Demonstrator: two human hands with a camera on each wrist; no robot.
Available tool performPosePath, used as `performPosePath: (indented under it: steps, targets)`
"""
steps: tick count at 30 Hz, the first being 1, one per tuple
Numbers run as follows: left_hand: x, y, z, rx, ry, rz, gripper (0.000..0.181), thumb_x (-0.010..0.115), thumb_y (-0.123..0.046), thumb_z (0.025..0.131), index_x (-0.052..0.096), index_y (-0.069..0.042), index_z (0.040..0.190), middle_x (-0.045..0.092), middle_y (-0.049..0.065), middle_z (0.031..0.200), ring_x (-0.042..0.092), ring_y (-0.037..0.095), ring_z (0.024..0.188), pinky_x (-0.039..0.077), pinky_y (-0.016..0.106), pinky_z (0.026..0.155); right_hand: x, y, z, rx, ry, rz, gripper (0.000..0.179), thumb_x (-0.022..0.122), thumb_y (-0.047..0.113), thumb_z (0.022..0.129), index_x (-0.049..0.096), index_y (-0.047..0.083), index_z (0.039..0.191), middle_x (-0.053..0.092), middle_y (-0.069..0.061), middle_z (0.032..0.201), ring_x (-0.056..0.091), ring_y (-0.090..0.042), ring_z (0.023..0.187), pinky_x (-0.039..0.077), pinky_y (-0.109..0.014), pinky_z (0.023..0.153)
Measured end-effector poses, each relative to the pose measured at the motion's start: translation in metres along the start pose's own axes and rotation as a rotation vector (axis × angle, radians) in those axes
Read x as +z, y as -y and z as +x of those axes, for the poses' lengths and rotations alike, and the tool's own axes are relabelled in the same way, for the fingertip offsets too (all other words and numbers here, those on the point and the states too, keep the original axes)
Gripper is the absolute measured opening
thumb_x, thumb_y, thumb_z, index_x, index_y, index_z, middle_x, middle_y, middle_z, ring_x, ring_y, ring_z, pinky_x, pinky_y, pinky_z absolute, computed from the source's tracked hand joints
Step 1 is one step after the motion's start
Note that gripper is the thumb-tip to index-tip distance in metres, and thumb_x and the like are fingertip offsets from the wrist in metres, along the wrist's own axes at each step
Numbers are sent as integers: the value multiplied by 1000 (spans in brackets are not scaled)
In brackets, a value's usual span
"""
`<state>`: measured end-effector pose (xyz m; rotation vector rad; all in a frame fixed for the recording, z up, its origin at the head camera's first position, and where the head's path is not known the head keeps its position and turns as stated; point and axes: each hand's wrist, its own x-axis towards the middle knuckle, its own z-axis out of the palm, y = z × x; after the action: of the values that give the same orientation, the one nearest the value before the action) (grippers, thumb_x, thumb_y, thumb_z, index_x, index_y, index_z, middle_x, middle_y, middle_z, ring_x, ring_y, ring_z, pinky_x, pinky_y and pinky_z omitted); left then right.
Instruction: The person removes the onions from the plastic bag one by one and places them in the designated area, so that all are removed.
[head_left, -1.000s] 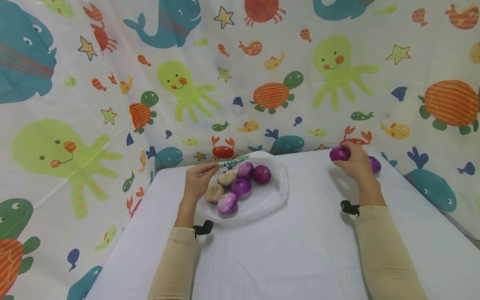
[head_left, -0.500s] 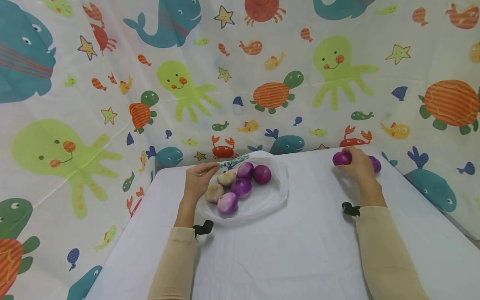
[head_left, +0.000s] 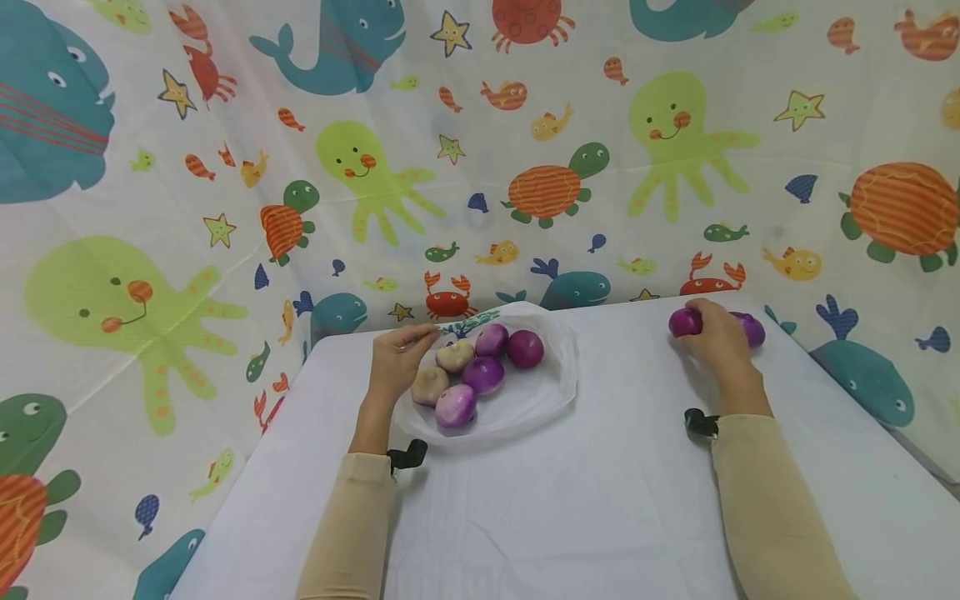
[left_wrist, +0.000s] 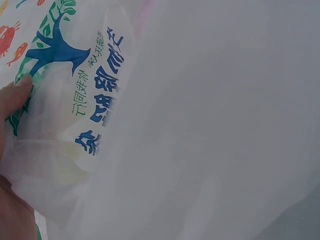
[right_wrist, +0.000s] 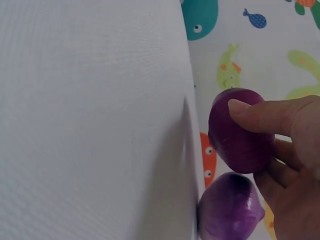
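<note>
Watching remotely, I'm holding a purple onion [head_left: 683, 322] in the curled right hand [head_left: 717, 337], beside another onion [head_left: 752, 330] at the table's [head_left: 585, 508] far right, pinching a plastic bag [head_left: 551, 392] with the left hand [head_left: 396, 362].

bag [head_left: 536, 400], onion [head_left: 753, 331] on white table [head_left: 585, 508]

The onion [right_wrist: 242, 145] I pinch is deep reddish purple, the neighbouring onion [right_wrist: 229, 209] a brighter violet. My bag [head_left: 517, 407] is translucent white, printed with a blue tree [left_wrist: 55, 48], green leaves and blue and green lettering [left_wrist: 103, 95], around purple onions [head_left: 483, 376] and two cream bulbs [head_left: 430, 387]. My sleeves [head_left: 348, 525] are tan, the tablecloth [head_left: 592, 500] white, the backdrop [head_left: 480, 123] white with lime octopuses [head_left: 667, 112], teal whales [head_left: 341, 50] and orange-striped turtles [head_left: 543, 192].
</note>
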<state>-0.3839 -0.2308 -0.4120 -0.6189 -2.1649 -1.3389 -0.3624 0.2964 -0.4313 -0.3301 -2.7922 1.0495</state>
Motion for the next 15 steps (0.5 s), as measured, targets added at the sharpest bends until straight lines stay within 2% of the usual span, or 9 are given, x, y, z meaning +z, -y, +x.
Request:
performPosePath:
  steps: [7, 12, 15]
  targets:
    - [0, 1, 1, -6, 3, -14, 14, 77, -9, 95, 82, -8, 108, 81, 11, 106, 73, 8, 95, 55, 13, 88, 2, 0, 1, -13, 62, -25, 77, 75, 3, 93, 34, 5, 158, 36, -33, 157, 33, -58, 141, 33, -77, 111]
    - [-1, 0, 1, 2, -1, -16, 14, 77, -8, 94, 82, -7, 107, 81, 12, 105, 73, 9, 94, 55, 12, 87, 2, -2, 2, -58, 67, -56, 69, 73, 2, 93, 39, 0, 154, 37, -34, 156, 35, -58, 142, 31, -76, 114]
    - [0, -2, 1, 0, -6, -22, 14, 78, -8, 94, 82, -6, 107, 80, 13, 105, 73, 9, 93, 54, 10, 86, 2, -2, 2, -58, 70, -58, 68, 72, 4, 95, 39, 0, 154, 38, -34, 156, 35, -57, 142, 32, -76, 114]
